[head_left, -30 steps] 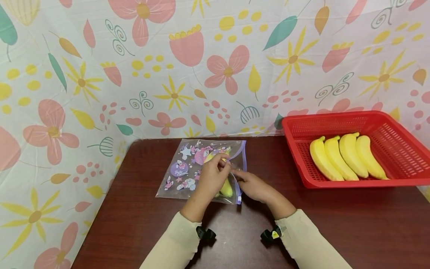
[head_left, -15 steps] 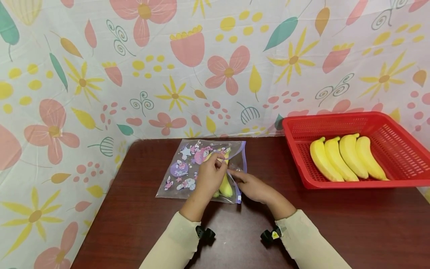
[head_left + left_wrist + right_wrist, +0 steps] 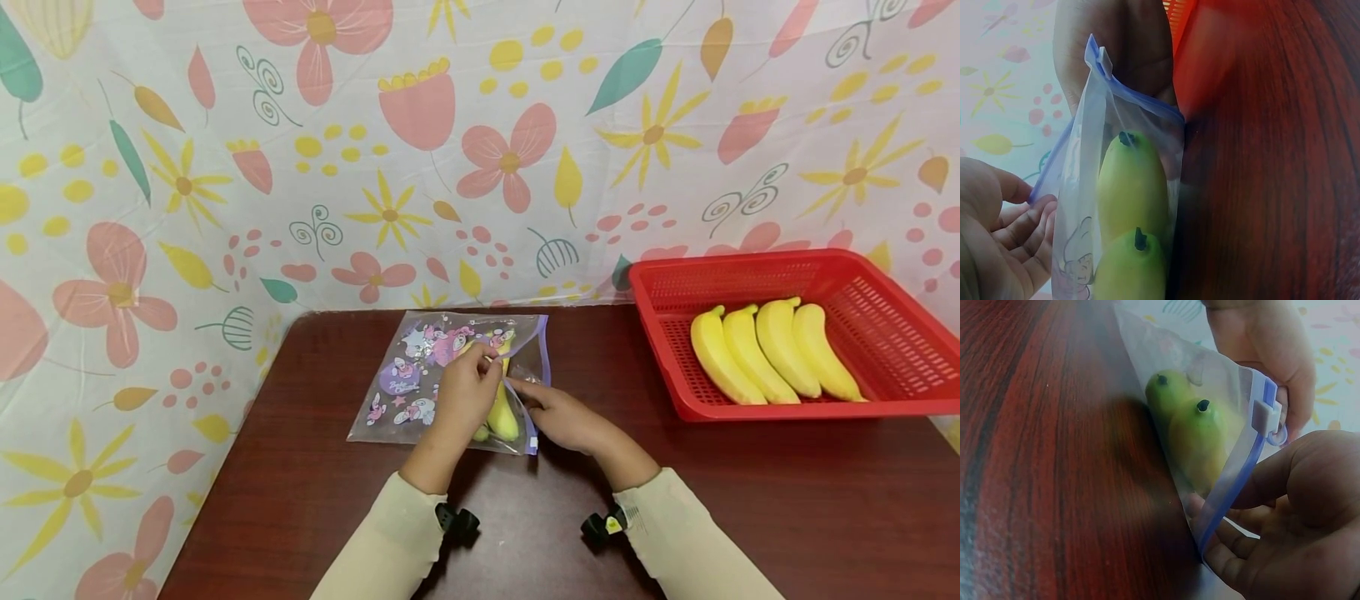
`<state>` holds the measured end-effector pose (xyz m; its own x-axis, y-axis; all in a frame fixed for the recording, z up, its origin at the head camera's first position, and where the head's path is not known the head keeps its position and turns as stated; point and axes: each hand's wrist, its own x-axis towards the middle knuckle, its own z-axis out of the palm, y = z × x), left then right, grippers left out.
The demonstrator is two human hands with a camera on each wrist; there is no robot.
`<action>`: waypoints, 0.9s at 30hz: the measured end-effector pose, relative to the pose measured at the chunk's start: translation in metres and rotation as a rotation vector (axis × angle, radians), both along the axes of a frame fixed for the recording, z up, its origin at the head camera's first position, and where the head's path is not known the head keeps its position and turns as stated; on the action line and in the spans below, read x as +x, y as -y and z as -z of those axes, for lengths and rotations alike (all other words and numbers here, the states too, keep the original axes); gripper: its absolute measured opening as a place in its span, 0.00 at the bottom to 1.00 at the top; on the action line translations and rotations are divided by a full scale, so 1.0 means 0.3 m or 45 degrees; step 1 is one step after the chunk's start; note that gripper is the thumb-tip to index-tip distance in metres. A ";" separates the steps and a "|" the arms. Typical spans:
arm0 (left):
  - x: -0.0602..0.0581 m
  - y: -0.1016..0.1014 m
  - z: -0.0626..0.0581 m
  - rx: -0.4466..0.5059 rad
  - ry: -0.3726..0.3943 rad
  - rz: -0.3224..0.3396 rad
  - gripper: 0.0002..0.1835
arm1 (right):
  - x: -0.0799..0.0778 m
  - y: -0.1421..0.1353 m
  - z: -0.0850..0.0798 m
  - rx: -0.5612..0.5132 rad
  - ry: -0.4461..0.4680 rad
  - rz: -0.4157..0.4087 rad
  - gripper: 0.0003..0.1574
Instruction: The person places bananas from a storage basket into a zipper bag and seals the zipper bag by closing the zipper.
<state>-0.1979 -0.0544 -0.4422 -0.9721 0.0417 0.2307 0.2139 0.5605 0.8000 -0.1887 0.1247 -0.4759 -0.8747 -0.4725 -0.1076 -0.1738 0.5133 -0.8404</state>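
A clear plastic zip bag (image 3: 405, 408) with cartoon prints and a purple zip edge lies on the table, holding two bananas (image 3: 503, 417). Their dark-tipped ends show through the plastic in the left wrist view. My left hand (image 3: 465, 392) pinches the bag's upper purple edge between thumb and fingers, lifting the mouth apart. From the right, my right hand (image 3: 566, 421) reaches to the mouth with its index finger extended. In the right wrist view its fingers (image 3: 1260, 481) pass behind the purple edge, beside the bananas. A white slider (image 3: 1266, 419) sits at the near corner.
A red plastic basket (image 3: 678, 396) stands at the back right with several more bananas (image 3: 776, 354) side by side in it. The dark wooden table (image 3: 300, 500) meets a flower-patterned cloth (image 3: 465, 167) at the back and left.
My right hand's fingers have moved slightly left, further into the bag's mouth. My left hand has shifted a little left, still pinching the edge. The basket has not moved.
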 end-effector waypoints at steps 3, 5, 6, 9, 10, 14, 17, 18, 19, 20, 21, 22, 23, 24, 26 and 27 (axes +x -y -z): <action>0.001 0.000 0.000 0.013 0.004 0.003 0.07 | 0.000 -0.001 0.000 0.000 0.000 0.002 0.39; 0.001 0.001 0.001 0.032 0.016 0.009 0.07 | 0.000 0.000 0.000 0.001 0.000 0.000 0.39; 0.001 0.000 0.002 0.043 0.023 0.013 0.07 | 0.000 0.000 -0.001 0.002 0.002 -0.003 0.39; 0.000 0.000 0.004 0.079 0.042 0.026 0.07 | 0.001 0.001 -0.002 0.005 0.008 -0.004 0.39; 0.000 -0.001 0.004 0.092 0.048 0.032 0.08 | 0.001 0.001 -0.002 0.006 0.010 -0.001 0.39; 0.000 -0.003 0.005 0.122 0.041 0.045 0.08 | 0.001 0.003 0.000 -0.010 -0.012 0.001 0.38; -0.002 -0.004 0.006 0.135 0.028 0.052 0.08 | 0.001 0.006 0.003 -0.020 -0.029 0.004 0.38; -0.002 -0.004 0.007 0.143 0.026 0.056 0.08 | 0.001 0.007 0.003 -0.019 -0.031 0.007 0.38; -0.002 -0.004 0.007 0.151 0.029 0.061 0.07 | 0.001 0.008 0.004 -0.014 -0.022 0.016 0.37; -0.002 -0.004 0.008 0.166 0.039 0.069 0.07 | 0.002 0.009 0.003 -0.007 -0.014 0.022 0.37; -0.002 -0.003 0.008 0.188 0.053 0.079 0.07 | 0.002 0.009 0.003 0.001 -0.003 0.030 0.36; -0.001 -0.003 0.009 0.211 0.069 0.090 0.07 | 0.003 0.009 0.002 0.013 -0.001 0.035 0.36; -0.001 -0.002 0.009 0.234 0.085 0.101 0.07 | 0.003 0.009 0.001 0.019 0.000 0.035 0.35; 0.000 -0.001 0.010 0.255 0.103 0.110 0.07 | 0.004 0.010 0.000 0.027 0.003 0.039 0.35; 0.002 0.000 0.010 0.297 0.133 0.127 0.07 | 0.005 0.010 -0.002 0.034 -0.004 0.038 0.35; 0.002 0.000 0.010 0.309 0.141 0.132 0.08 | 0.005 0.011 -0.003 0.039 -0.015 0.037 0.35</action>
<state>-0.1973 -0.0543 -0.4453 -0.9854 0.0989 0.1388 0.1641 0.3294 0.9298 -0.1873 0.1215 -0.4751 -0.8893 -0.4435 -0.1112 -0.1683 0.5437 -0.8222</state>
